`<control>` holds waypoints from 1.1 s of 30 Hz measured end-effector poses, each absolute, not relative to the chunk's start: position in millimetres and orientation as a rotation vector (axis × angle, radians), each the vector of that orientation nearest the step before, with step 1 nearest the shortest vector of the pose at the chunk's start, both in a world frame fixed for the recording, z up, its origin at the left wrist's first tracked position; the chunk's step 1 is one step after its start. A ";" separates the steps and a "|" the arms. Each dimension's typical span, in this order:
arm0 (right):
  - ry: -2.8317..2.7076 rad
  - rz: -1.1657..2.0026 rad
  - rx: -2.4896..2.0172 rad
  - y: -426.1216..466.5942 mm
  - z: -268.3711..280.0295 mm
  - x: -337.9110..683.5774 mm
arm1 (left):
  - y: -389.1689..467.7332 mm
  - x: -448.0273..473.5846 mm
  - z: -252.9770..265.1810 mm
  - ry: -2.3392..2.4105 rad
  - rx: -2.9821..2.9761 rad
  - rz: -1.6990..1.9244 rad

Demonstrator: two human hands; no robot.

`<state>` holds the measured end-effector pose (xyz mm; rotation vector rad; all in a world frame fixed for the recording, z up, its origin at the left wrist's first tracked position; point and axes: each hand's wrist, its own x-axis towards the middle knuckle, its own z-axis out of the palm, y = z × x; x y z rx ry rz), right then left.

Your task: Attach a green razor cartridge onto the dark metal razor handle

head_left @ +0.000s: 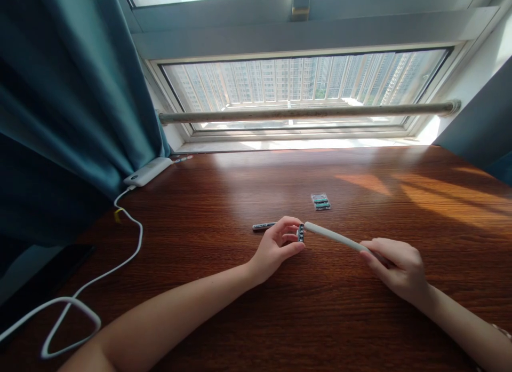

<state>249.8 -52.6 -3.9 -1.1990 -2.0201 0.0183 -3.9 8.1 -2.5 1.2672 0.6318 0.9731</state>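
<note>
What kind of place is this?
Probably a room in someone's home, perhaps in a flat, though I can't be sure. There's a blue curtain, a wooden desktop reaching up to a window, and tall buildings outside.

2 bare hands (278, 246) (400, 268); patterned band (502, 331), right forearm (460, 313).

I read the bench (224, 196) as dark grained wood, glossy finish. White rod (334, 236): smooth, matt, looks plastic. Small case (321, 202): clear shiny plastic. Curtain (88, 84): satiny cloth. Cable (141, 232): smooth, plastic-looking. Rail (256, 115): slightly rough surface; I can't tell the material.
</note>
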 end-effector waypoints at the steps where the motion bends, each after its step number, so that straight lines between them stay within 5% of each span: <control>1: -2.048 0.030 -1.174 -52.6 -3.8 249.8 | 8.1 -3.8 -2.2 0.635 1.278 0.973; 33: -2.096 0.074 -1.168 -49.6 -9.9 253.1 | 8.1 -4.4 -2.4 0.683 1.392 0.899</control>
